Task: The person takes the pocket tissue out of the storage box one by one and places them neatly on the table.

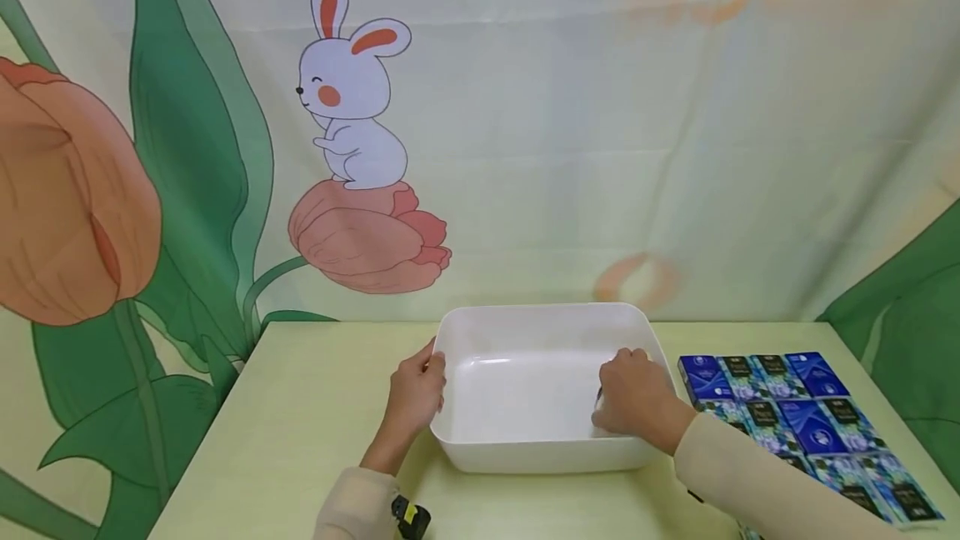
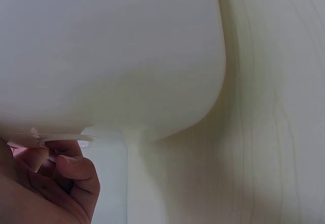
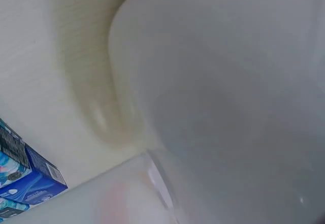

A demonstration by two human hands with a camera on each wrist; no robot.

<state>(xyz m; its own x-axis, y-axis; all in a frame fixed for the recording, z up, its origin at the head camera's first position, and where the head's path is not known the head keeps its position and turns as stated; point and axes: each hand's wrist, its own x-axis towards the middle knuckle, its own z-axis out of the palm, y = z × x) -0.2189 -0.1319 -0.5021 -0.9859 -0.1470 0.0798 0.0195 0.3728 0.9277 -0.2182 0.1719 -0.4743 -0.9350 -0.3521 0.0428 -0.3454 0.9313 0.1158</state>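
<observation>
A white rectangular plastic bin stands on the table, its inside tilted into view. At its left wall, my left hand grips the rim; in the left wrist view, curled fingers show at the rim beside the bin's wall. My right hand reaches over the right side into the bin, fingers curled. Beside these fingers a small dark thing peeks out, mostly hidden by the hand; its kind cannot be told. The right wrist view shows the bin's wall but not the fingers.
Blue, flower-printed packs lie in rows at the right of the pale table, beneath and beyond my right sleeve. A curtain with a rabbit and tulips hangs behind the table. A black device sits at my left wrist.
</observation>
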